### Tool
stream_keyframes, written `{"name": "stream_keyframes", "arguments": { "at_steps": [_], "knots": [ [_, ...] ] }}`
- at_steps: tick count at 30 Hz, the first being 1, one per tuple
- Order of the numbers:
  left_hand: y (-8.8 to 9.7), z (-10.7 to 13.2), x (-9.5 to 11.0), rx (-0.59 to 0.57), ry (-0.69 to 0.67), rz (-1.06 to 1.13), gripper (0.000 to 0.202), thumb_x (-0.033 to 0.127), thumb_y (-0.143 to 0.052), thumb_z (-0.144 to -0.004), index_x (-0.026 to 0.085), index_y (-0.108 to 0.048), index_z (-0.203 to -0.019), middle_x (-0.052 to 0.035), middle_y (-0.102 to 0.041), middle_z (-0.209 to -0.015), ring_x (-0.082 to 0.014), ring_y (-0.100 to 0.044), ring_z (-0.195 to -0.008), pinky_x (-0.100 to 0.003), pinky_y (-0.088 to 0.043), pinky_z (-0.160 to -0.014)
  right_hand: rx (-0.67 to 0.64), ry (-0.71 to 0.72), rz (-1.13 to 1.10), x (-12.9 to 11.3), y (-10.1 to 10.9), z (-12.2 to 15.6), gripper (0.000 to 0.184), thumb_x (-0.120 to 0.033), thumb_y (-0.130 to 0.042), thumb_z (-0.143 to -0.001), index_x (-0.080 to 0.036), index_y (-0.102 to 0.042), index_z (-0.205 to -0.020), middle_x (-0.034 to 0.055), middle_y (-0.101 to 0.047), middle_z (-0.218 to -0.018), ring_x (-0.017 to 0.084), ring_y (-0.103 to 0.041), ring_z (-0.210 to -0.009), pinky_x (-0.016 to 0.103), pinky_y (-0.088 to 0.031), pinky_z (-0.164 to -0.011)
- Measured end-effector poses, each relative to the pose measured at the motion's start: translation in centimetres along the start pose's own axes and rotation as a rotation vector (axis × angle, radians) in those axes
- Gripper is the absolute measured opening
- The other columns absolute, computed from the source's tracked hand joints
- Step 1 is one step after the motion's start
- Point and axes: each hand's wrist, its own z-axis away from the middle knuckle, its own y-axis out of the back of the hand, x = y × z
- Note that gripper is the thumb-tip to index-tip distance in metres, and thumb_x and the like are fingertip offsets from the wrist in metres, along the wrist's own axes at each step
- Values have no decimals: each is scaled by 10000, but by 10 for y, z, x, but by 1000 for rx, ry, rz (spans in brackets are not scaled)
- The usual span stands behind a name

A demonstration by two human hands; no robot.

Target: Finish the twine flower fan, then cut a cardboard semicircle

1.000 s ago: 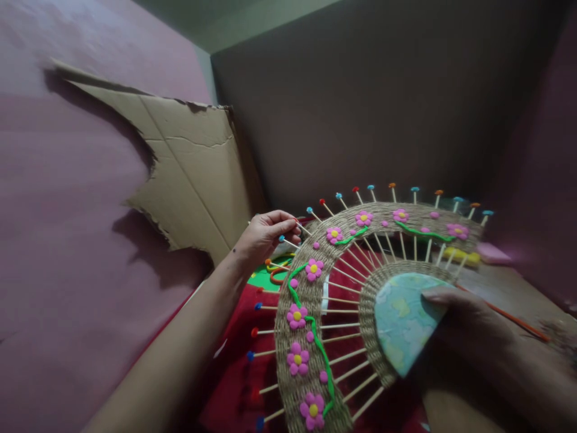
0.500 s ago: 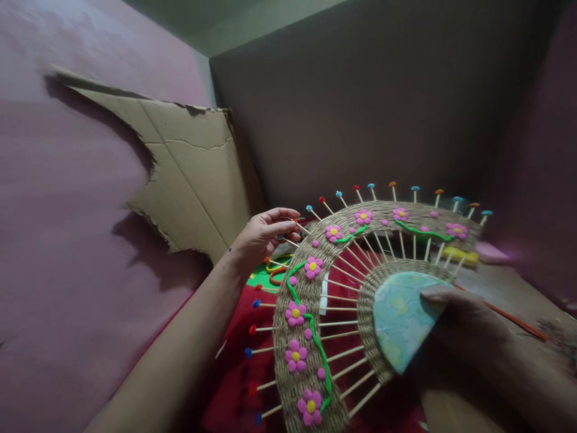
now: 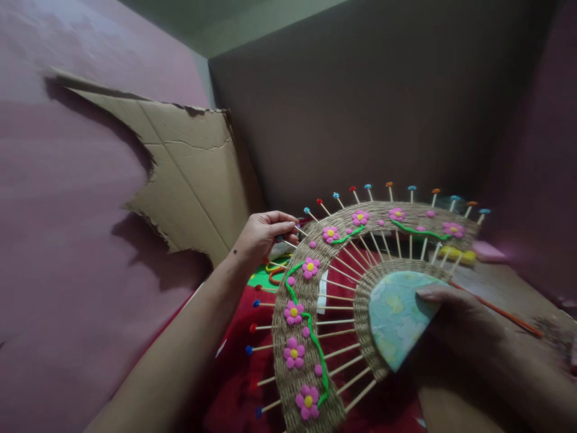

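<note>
A decorative hand fan (image 3: 300,288) made of thin sticks woven with brown twine fills the lower right. Pink clay flowers with yellow centres and green clay vines run along its curved band. Small red, blue and orange balls cap the stick ends. My right hand (image 3: 464,319) grips the pale blue-green base (image 3: 396,313), thumb on the front, its other fingers hidden behind. At the fan's upper-left rim, my left hand (image 3: 273,231) pinches the end of one stick (image 3: 307,233) between thumb and fingers, covering its tip.
Torn cardboard (image 3: 193,174) leans against the pink wall (image 3: 67,240) at left. Beneath the fan lie a red cloth (image 3: 229,373), a green sheet (image 3: 261,278) and orange-handled scissors (image 3: 276,275). Yellow (image 3: 464,255) and pink (image 3: 490,251) items sit behind it. An orange stick-like item (image 3: 500,311) lies at right.
The fan has shifted slightly left with my right hand. My left fingers have closed further over the stick's end, and the red ball seen there before is now covered.
</note>
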Motion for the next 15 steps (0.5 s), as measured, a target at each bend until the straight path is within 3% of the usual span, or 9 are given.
{"name": "stream_keyframes", "arguments": {
  "at_steps": [3,10,15],
  "knots": [
    [-1,1,3,25,23,-32,126,170,-707,-641,125,-639,-737,-25,-642,-587,-134,-619,-495,-231,-483,-454,18,-78,-90,-1,-3,1,149,-176,-620,-581,-166,-710,-700,74,-711,-748,291,-641,-859,426,-395,-952],
    [2,-5,10,5,29,-100,143,127,-701,-625,101,-654,-758,-51,-663,-592,-149,-645,-531,-243,-517,-527,97,-65,-72,-6,-15,6,128,-160,-652,-528,-146,-701,-646,72,-704,-704,279,-648,-782,418,-401,-950],
    [2,-13,17,-48,64,-88,162,123,-702,-626,98,-646,-776,-67,-671,-595,-152,-642,-526,-254,-523,-536,16,-76,-87,-7,-19,9,145,-170,-641,-560,-152,-705,-688,78,-709,-752,292,-644,-826,439,-416,-926]
  ]
}}
